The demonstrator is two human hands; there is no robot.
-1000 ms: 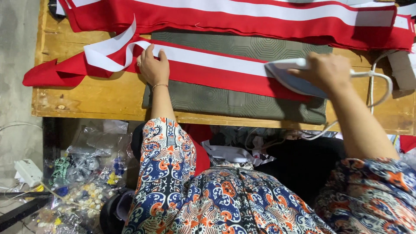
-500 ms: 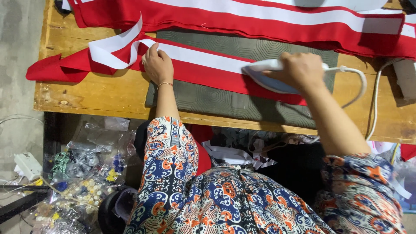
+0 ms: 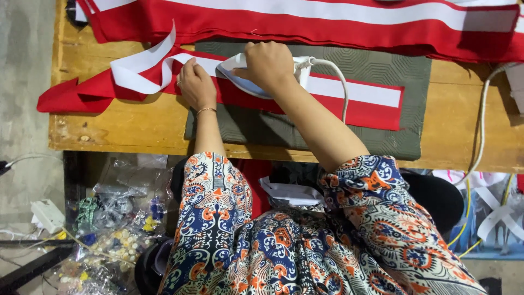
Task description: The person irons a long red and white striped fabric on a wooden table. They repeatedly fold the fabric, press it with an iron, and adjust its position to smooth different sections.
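Wooden table (image 3: 136,128): right hand (image 3: 268,64) fingers clenched round iron (image 3: 243,76); left hand (image 3: 196,84) flat on red strip (image 3: 349,106).

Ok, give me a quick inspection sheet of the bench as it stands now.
Surface: wooden bench with a grey-green pad on it.
Job's things: red-and-white strip flat on the pad; iron on the strip.
Clutter: more red-and-white cloth along the far edge.
Hands: left hand presses the strip; right hand grips the iron.
Cables: white cord loops from the iron; more cords at right.
Surroundings: plastic bags on the floor.
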